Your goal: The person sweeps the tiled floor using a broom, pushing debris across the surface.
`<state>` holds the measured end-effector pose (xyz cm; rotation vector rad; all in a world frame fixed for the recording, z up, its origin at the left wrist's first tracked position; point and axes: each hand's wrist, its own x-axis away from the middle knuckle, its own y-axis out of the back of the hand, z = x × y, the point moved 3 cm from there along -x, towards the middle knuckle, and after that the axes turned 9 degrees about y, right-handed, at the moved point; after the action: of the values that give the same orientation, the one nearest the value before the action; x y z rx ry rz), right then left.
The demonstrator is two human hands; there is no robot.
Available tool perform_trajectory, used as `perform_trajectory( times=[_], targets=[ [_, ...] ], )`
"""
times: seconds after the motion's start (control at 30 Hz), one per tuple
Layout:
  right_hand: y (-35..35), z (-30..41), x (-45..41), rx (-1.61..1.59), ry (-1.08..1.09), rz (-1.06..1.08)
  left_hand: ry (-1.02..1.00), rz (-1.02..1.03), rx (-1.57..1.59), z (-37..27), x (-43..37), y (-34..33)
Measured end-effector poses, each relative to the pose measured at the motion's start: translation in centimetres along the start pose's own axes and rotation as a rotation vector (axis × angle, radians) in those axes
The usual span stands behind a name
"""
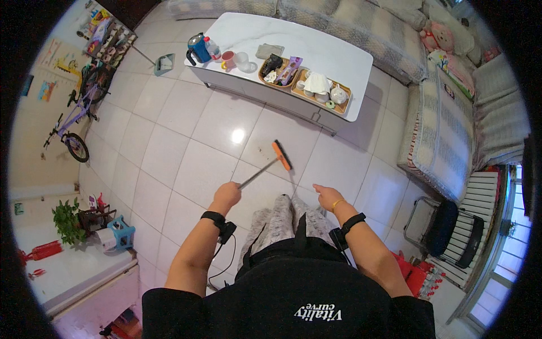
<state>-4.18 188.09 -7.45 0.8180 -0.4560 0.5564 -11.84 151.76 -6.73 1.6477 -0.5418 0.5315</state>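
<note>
My left hand (pixel 227 195) is closed around the grey handle of a broom (pixel 257 174). The broom's orange head (pixel 281 156) with dark bristles rests on the pale floor tiles (pixel 211 156). Small dark specks of debris (pixel 261 149) lie on the floor just left of the broom head. Off to the right, my right hand (pixel 328 197) hangs in the air with its index finger extended, holding nothing. A yellow bracelet (pixel 337 205) circles that wrist.
Ahead stands a white coffee table (pixel 296 40) bearing a kettle (pixel 199 48), cups and two trays. A dustpan (pixel 164 65) rests on the floor at the far left, near a purple bicycle (pixel 72 116). A sofa (pixel 440 131) and a folding chair (pixel 442 226) are on the right.
</note>
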Motion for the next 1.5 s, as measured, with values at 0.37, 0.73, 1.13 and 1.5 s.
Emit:
perform_trajectory(
  times=[0.37,0.73,1.13,1.5],
  targets=[
    [-0.3,-0.4,0.0,0.032,-0.011,0.014,0.103,0.048,-0.06,0.9,-0.1,-2.3],
    [-0.1,1.8,-2.0,0.115,0.04,0.045,0.266,-0.111,-0.127,7.4,0.3,4.2],
    [1.1,5.8,-3.4,0.186,0.103,0.054,0.157,-0.006,0.061,4.4,2.1,-0.4],
    [1.9,3.3,-1.6,0.177,0.042,0.044,0.31,-0.122,0.086,10.4,-0.4,0.5]
  ],
)
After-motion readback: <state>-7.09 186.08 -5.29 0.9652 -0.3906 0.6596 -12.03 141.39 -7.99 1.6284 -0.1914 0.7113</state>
